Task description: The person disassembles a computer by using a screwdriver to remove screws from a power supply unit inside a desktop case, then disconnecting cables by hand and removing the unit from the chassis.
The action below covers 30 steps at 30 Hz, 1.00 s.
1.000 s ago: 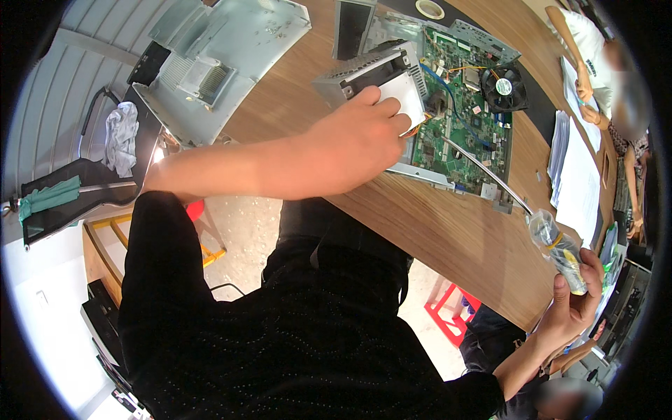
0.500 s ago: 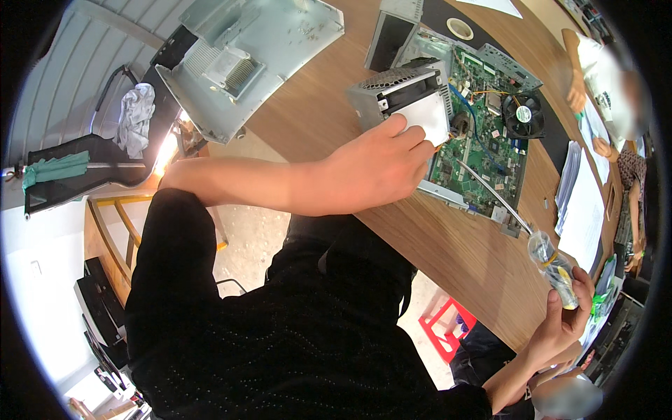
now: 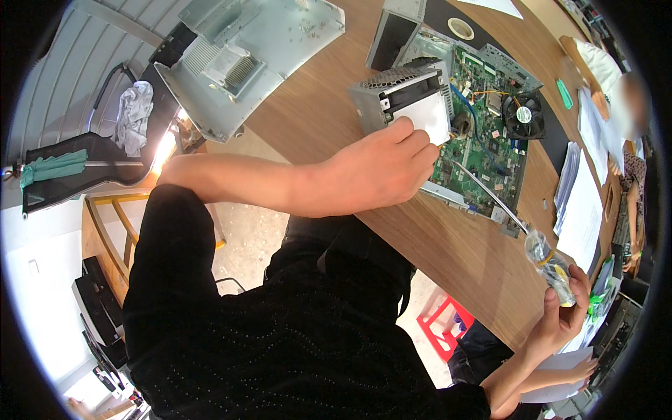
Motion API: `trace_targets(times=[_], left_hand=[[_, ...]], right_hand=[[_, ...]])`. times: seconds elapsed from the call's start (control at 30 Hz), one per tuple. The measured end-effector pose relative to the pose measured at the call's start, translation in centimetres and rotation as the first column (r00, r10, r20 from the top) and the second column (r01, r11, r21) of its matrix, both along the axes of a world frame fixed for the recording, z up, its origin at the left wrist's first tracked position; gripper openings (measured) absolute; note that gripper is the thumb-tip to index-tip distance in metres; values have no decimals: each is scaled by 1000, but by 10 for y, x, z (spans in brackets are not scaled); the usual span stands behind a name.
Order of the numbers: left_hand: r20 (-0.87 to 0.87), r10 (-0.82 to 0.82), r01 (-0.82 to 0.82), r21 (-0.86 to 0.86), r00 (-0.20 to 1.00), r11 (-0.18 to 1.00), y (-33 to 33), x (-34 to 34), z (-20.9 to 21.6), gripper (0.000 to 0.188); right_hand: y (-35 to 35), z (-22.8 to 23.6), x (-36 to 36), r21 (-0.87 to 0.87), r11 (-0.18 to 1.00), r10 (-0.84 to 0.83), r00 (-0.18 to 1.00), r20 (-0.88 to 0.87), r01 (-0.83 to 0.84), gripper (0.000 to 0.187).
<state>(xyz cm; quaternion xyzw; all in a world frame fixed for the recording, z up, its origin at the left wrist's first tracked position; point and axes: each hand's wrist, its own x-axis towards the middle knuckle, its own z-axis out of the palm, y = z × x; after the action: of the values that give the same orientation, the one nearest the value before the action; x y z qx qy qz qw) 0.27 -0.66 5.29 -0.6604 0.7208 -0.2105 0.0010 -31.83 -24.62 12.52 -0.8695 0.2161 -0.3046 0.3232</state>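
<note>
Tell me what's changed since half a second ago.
A co-worker's hand has let go of the small green object, which now lies free, slightly up and left. The left hand stays at the metal box; the right hand still holds the screwdriver.

The screwdriver shaft (image 3: 491,197) is smooth, glossy metal; its handle (image 3: 540,250) is clear, shiny plastic. The box (image 3: 365,108) is metal, perforated on top. The cover (image 3: 287,45) is smooth metal, the fan (image 3: 523,117) dark plastic, the table (image 3: 469,259) wood-grained, the papers (image 3: 582,213) matt.
</note>
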Motion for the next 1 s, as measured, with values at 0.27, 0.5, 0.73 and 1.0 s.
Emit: trace_targets(times=[0.27,0.5,0.73,1.0], left_hand=[[-405,226,-419,-489,886,765,32,113,26,8],[-443,705,-827,-196,554,527,43,251,-101,15],[-451,706,-829,-173,547,532,31,247,-117,11],[-540,545,-763,-373,642,529,25,222,-96,24]], right_hand=[[6,-7,3,50,998,-45,994,101,40,42],[31,-15,50,0,992,123,982,144,-124,38],[38,-16,69,-49,988,149,982,120,-144,34],[38,-25,69,-19,991,133,984,116,-132,32]])
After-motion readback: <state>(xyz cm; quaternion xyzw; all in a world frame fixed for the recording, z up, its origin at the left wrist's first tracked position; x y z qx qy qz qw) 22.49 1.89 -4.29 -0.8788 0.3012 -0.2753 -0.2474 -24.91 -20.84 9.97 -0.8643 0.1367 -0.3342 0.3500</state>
